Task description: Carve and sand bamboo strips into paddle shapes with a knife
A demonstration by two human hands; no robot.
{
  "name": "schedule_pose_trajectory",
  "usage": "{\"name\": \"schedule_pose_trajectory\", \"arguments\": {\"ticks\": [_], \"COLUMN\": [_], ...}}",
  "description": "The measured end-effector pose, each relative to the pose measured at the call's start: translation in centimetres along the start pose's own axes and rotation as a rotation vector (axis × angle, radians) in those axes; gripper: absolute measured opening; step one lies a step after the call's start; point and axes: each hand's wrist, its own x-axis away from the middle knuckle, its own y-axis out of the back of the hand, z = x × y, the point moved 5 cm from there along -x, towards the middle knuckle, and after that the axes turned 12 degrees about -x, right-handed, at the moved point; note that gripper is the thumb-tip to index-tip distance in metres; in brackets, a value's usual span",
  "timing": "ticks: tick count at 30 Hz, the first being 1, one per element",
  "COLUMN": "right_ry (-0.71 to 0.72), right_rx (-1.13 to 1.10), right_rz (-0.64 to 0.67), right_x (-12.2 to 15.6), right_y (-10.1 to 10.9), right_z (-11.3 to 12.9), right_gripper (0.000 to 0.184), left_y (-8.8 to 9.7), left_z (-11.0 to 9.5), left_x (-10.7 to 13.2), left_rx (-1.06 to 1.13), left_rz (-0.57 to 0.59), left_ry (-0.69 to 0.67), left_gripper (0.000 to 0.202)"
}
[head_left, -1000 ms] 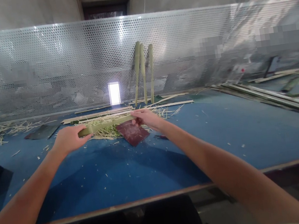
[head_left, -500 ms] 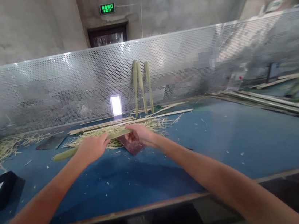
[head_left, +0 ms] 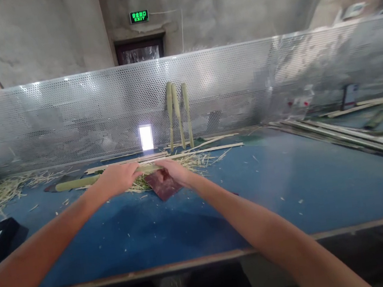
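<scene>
Green bamboo strip (head_left: 76, 182) lay level just over the blue bench (head_left: 289, 187), above a heap of pale shavings (head_left: 197, 159). The left hand (head_left: 117, 180) had its grip closed around the strip's middle; the right hand (head_left: 176, 171) pinched its right end, touching a dark red sheet (head_left: 164, 187).

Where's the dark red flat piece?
Head view, centre-left on the blue table: the dark red flat piece lies below the right hand, beside the shavings; that hand and the left hand hold a green bamboo strip.
</scene>
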Motion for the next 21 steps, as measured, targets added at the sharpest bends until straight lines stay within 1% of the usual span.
{"name": "schedule_pose_trajectory", "arguments": {"ticks": [2, 5, 7, 11, 14, 17, 19, 21], "right_ry": [0.037, 0.05, 0.05, 0.053, 0.053, 0.049, 0.049, 0.057], "right_rx": [0.02, 0.056, 0.085, 0.136, 0.172, 0.229, 0.281, 0.349], "right_rz": [-0.035, -0.038, -0.021, 0.016, 0.027, 0.006, -0.029, -0.07], "right_x": [-0.3, -0.6, -0.8, -0.8, -0.9, -1.3, -1.8, -2.2], "right_y": [1.0, 1.8, 1.8, 0.9, 0.4, 0.8, 1.6, 2.4], "right_z": [0.3, 0.3, -0.1, -0.9, -1.4, -2.0, -2.3, -2.5], "right_gripper": [0.043, 0.041, 0.04, 0.041, 0.044, 0.045, 0.046, 0.048], "left_y": [0.3, 0.6, 0.7, 0.5, -0.2, -1.4, -2.4, -3.4], "left_z": [1.0, 1.8, 1.9, 1.8, 1.6, 1.5, 1.3, 1.2], "left_x": [0.5, 1.3, 1.6, 1.8, 1.6, 1.4, 1.4, 1.6], "left_rx": [0.007, 0.011, 0.016, 0.029, 0.034, 0.034, 0.034, 0.03], "left_rz": [0.012, 0.032, 0.038, 0.031, 0.022, 0.022, 0.016, 0.011], "left_ry": [0.032, 0.067, 0.086, 0.145, 0.198, 0.222, 0.21, 0.184], "left_gripper": [0.043, 0.046, 0.048, 0.054, 0.061, 0.067, 0.064, 0.056]}}
